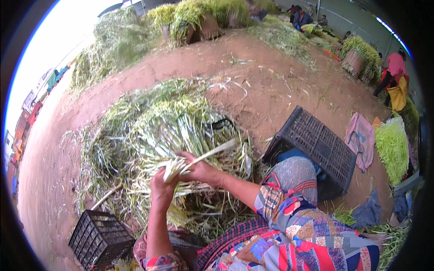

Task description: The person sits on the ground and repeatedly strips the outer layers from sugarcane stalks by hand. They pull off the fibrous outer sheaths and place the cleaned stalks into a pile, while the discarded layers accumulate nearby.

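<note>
My left hand [162, 186] is closed around the pale ends of a small bunch of long-leaved stalks [174, 168], perhaps garlic chives. Close on its right, my right hand [200, 171] grips a pale stem or leaf strip [217, 149] that points up and right; its fingers also touch the bunch. Under and beyond both hands spreads a large heap of green and yellowish stalks [162, 125]. A dark strap or loop [221, 124] lies on the heap's right part. How the fingertips meet the stalks is partly hidden.
A black plastic crate [315, 149] leans tilted by my right knee. Another black crate [101, 237] stands at lower left. A pink sack [361, 142] and bright yellow-green leaves [393, 149] lie at right. Farther off are bundled stalks [190, 23] and several people, one in a pink top [396, 66].
</note>
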`<state>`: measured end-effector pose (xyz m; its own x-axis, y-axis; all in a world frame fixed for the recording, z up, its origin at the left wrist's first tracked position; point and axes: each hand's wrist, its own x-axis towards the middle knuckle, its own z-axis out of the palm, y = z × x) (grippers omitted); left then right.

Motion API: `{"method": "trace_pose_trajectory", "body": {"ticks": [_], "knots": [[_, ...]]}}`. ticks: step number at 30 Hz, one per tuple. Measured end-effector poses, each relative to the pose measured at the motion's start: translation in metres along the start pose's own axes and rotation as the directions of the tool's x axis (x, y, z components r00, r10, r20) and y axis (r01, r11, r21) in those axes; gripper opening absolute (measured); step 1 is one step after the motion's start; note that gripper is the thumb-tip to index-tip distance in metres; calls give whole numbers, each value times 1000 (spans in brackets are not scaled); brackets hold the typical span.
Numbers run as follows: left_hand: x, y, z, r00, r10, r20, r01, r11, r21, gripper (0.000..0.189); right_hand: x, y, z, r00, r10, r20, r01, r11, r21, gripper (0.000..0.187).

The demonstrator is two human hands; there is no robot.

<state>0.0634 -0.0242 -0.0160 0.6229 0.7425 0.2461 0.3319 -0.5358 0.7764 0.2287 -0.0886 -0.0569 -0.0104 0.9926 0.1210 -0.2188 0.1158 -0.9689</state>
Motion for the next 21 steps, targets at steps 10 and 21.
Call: {"method": "trace_pose_trajectory", "body": {"ticks": [10,21], "knots": [[2,-13,-30,969,34,-246,-14,997,80,15,-8,-61,-7,892,77,-445,44,966,255,29],[-19,-49,-106,820,-143,-554,245,963,113,23,-57,-143,-137,60,-278,-959,529,824,-205,12]]}}
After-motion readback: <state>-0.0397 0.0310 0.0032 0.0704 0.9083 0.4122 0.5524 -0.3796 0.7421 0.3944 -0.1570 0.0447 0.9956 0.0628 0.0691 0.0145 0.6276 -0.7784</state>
